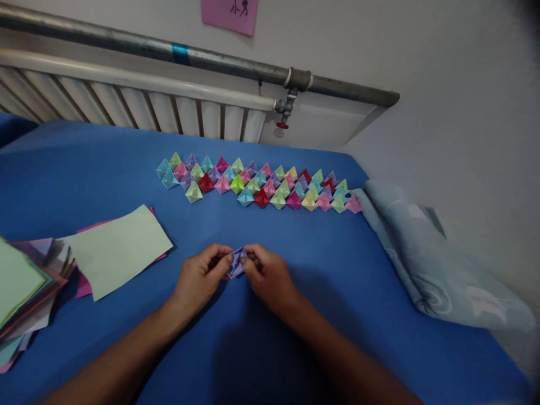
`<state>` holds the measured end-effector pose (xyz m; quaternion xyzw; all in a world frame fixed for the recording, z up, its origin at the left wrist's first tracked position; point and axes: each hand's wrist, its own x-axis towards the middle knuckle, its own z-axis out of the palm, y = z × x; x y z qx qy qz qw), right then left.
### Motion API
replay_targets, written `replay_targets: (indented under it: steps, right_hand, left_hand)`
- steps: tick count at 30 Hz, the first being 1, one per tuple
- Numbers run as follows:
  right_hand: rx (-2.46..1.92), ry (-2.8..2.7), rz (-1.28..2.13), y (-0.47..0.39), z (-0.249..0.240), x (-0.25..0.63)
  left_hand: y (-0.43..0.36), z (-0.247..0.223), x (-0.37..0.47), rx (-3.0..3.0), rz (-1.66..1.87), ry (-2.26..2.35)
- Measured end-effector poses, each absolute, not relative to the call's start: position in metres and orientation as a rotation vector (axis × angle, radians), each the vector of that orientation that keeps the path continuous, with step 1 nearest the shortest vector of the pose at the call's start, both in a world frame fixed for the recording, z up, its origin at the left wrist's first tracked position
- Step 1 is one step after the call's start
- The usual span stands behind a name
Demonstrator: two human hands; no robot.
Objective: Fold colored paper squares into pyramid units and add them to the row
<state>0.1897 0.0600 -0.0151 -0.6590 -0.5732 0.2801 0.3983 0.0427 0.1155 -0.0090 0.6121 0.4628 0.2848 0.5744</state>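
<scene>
A small purple folded paper piece [237, 263] is held between both hands above the blue surface [202, 343]. My left hand [205, 270] pinches its left side with thumb and fingers. On the other side, my right hand [270, 273] grips it, the thumb pressed on its face. The fingertips cover part of the folds. Beyond the hands stand rows of folded paper pieces [237, 184] in many colours, set close together. To the left lies a pale green paper sheet [122, 250] on top of pink ones.
A thick stack of coloured paper [21, 287] is at the far left. A folded light-blue blanket [426, 264] lies on the right. Along the wall behind run a radiator [164, 109] and a metal pipe [236, 62] with a red-handled valve [282, 125].
</scene>
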Motion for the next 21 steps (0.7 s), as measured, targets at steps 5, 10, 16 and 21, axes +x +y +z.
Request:
replay_targets:
  steps: [5,10,16,21]
  right_hand:
    - [-1.670,-1.606,0.617,0.0572,-0.0150,0.1866]
    - [-1.687,-1.625,0.606,0.0570,-0.0165,0.1834]
    - [-1.705,-1.702,0.516,0.0573,-0.0159,0.1828]
    - [-1.708,-1.699,0.509,0.0568,-0.0152,0.1822]
  left_hand:
    - [0.1124,-0.0101,0.0409,1.684,0.668,1.075]
    - [0.1117,-0.0092,0.0397,1.828,0.670,1.095]
    - [0.1110,-0.0072,0.0405,1.846,0.666,1.070]
    - [0.1113,-0.0059,0.0415,1.797,0.690,1.088]
